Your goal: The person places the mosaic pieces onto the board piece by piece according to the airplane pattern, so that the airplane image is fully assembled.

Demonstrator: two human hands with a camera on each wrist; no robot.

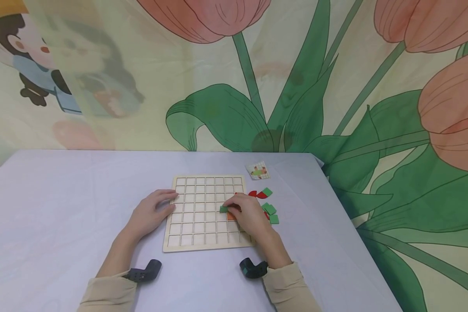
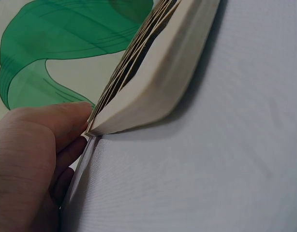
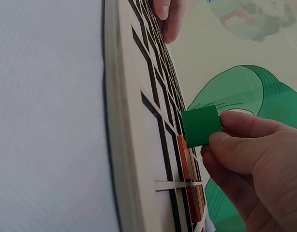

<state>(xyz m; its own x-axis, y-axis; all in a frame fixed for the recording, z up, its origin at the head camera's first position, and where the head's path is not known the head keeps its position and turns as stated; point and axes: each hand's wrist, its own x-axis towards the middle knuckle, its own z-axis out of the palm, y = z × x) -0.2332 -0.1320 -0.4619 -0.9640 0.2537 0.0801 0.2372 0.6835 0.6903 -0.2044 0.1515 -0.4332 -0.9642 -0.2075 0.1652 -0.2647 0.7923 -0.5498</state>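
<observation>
Right fingers (image 3: 238, 151) pinch a green tile (image 3: 200, 126) over the gridded board (image 1: 199, 215); outstretched left fingers (image 2: 68, 117) touch its edge. Placing seems underway, needing alignment.

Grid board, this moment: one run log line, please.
right grip: pinches green tile | left grip: at grid board, left edge | orange tile: on board

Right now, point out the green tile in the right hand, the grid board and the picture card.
Green tile (image 3: 201, 126): right wrist view, middle of its face.
Grid board (image 1: 199, 206): head view, bare cell near its middle.
Picture card (image 1: 258, 170): head view, middle of its printed face.
</observation>
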